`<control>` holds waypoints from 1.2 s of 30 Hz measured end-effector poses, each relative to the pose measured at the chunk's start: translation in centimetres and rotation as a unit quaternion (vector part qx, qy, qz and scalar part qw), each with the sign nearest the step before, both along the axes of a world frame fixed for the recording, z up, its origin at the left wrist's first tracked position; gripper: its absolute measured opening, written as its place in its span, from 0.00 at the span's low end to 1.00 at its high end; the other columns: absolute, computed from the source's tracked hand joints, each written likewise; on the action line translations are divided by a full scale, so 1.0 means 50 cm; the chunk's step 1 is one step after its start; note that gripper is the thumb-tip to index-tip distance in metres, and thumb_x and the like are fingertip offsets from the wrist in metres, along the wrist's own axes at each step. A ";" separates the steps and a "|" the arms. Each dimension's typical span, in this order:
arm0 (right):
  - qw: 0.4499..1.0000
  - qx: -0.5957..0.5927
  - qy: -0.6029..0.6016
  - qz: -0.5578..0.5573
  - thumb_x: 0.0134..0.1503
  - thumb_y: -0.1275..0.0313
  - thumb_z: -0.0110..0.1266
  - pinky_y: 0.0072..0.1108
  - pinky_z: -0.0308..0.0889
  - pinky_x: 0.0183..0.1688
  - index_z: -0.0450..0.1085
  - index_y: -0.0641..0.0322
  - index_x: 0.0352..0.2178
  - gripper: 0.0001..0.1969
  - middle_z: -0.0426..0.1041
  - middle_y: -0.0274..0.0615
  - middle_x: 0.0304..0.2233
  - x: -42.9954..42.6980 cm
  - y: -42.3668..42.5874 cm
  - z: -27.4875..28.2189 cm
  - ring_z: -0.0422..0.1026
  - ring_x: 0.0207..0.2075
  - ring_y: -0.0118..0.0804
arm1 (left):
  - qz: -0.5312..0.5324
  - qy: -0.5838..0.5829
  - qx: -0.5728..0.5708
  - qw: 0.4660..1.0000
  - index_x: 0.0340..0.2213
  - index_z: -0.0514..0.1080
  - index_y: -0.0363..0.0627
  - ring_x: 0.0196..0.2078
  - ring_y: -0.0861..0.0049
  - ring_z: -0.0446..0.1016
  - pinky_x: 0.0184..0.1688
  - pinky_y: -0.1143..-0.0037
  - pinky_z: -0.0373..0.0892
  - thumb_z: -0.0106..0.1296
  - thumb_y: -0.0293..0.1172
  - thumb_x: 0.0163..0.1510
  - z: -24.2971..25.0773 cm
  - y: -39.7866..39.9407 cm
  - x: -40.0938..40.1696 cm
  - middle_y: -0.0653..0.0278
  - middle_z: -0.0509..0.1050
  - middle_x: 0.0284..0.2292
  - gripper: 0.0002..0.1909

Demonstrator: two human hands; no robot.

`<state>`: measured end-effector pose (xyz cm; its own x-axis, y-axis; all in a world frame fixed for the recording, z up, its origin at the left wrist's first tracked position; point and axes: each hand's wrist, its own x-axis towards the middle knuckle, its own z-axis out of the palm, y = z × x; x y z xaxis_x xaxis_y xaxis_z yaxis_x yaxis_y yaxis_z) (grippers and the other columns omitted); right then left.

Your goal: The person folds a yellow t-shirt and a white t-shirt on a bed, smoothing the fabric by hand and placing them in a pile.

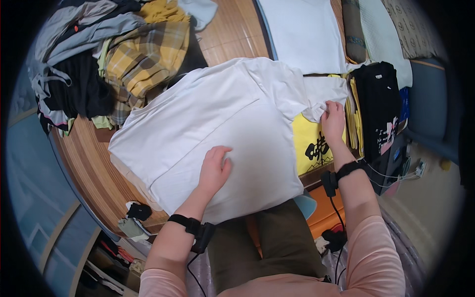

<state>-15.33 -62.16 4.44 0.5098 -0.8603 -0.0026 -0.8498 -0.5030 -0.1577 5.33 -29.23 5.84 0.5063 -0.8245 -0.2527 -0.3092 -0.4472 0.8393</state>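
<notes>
A white long-sleeved shirt (222, 122) lies spread in front of me, its lower edge reaching my lap. A long crease or seam runs diagonally across it. My left hand (216, 167) is over the middle of the shirt, thumb apart from the fingers, holding nothing. At the right, my right hand (334, 118) has its fingers and thumb on the end of the shirt's sleeve (324, 91). That sleeve stretches over a folded yellow garment (310, 139) with a black printed character. A beige cloth edge (131, 180) shows from under the shirt's left side.
A loose heap of clothes with a yellow plaid garment (148, 55) covers the far left. Folded white cloth (304, 33) lies at the back. A black folded T-shirt (376, 104) tops the right side. Socks (139, 211) sit at the near left edge of the wood-slat mat (79, 152).
</notes>
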 end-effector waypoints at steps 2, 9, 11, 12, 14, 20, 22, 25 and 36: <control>0.999 -0.001 -0.038 -0.001 0.48 0.75 0.50 0.32 0.61 0.43 0.68 0.63 0.32 0.08 0.66 0.45 0.37 -0.011 -0.023 -0.005 0.65 0.39 0.48 | 0.005 0.035 0.027 0.999 0.37 0.69 0.42 0.35 0.65 0.68 0.37 0.72 0.66 0.46 0.21 0.45 0.006 -0.021 -0.008 0.57 0.70 0.34 0.14; 0.911 0.106 -0.381 -0.116 0.54 0.74 0.45 0.20 0.59 0.38 0.62 0.65 0.33 0.06 0.65 0.36 0.30 -0.032 -0.062 0.074 0.62 0.34 0.28 | 0.085 0.143 0.085 0.982 0.37 0.71 0.42 0.28 0.78 0.68 0.29 0.78 0.66 0.48 0.22 0.47 0.004 -0.058 -0.038 0.64 0.73 0.34 0.13; 0.838 0.168 -0.499 -0.142 0.57 0.73 0.43 0.15 0.57 0.36 0.61 0.64 0.35 0.06 0.63 0.32 0.30 -0.007 -0.061 0.151 0.59 0.32 0.21 | 0.104 0.203 0.085 0.970 0.39 0.70 0.42 0.29 0.81 0.67 0.32 0.80 0.65 0.47 0.25 0.49 0.014 -0.068 -0.039 0.65 0.72 0.36 0.13; 0.834 0.146 -0.519 -0.116 0.59 0.73 0.42 0.15 0.59 0.37 0.61 0.66 0.37 0.07 0.65 0.34 0.33 0.028 -0.042 0.210 0.61 0.33 0.21 | 0.120 0.266 0.081 0.953 0.40 0.70 0.42 0.30 0.84 0.67 0.34 0.82 0.64 0.47 0.28 0.52 0.021 -0.074 -0.037 0.67 0.72 0.38 0.13; 0.806 0.134 -0.569 -0.095 0.59 0.71 0.43 0.16 0.60 0.41 0.61 0.69 0.41 0.12 0.68 0.37 0.36 0.113 0.015 0.315 0.64 0.37 0.23 | 0.173 0.366 0.057 0.913 0.42 0.69 0.42 0.32 0.84 0.68 0.36 0.81 0.64 0.46 0.31 0.53 0.055 -0.090 -0.023 0.67 0.72 0.38 0.14; 0.884 0.172 -0.358 0.246 0.54 0.65 0.50 0.29 0.59 0.47 0.67 0.66 0.38 0.15 0.68 0.44 0.39 0.215 0.296 0.344 0.64 0.43 0.39 | 0.319 0.658 -0.136 0.669 0.48 0.63 0.44 0.39 0.74 0.69 0.43 0.73 0.64 0.39 0.48 0.56 0.137 -0.008 0.034 0.62 0.70 0.43 0.25; 0.821 0.255 -0.310 0.407 0.52 0.62 0.51 0.35 0.56 0.50 0.69 0.62 0.37 0.16 0.67 0.46 0.42 0.266 0.416 0.326 0.62 0.48 0.46 | 0.398 0.660 -0.218 0.598 0.52 0.59 0.44 0.46 0.65 0.68 0.49 0.66 0.63 0.33 0.52 0.56 0.145 0.070 0.055 0.58 0.67 0.48 0.30; 0.730 0.335 -0.186 0.566 0.45 0.63 0.58 0.32 0.57 0.50 0.67 0.60 0.33 0.16 0.67 0.44 0.38 0.330 0.496 0.319 0.64 0.46 0.42 | 0.517 0.546 -0.273 0.601 0.56 0.54 0.48 0.55 0.58 0.60 0.57 0.59 0.55 0.29 0.59 0.54 0.122 0.219 0.077 0.56 0.61 0.54 0.35; 0.908 0.058 0.059 0.411 0.46 0.74 0.45 0.33 0.57 0.47 0.62 0.61 0.37 0.13 0.63 0.49 0.44 0.188 0.343 0.041 0.61 0.46 0.46 | 0.657 0.225 0.056 0.717 0.39 0.62 0.40 0.37 0.79 0.63 0.41 0.71 0.61 0.55 0.51 0.45 -0.033 0.396 0.078 0.66 0.64 0.34 0.29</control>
<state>-5.93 -45.02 6.47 0.9698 -0.1802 -0.1646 -0.2094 -0.9608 -0.1816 9.24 -9.41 4.19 0.6740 0.3289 -0.6615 0.7321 -0.1773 0.6577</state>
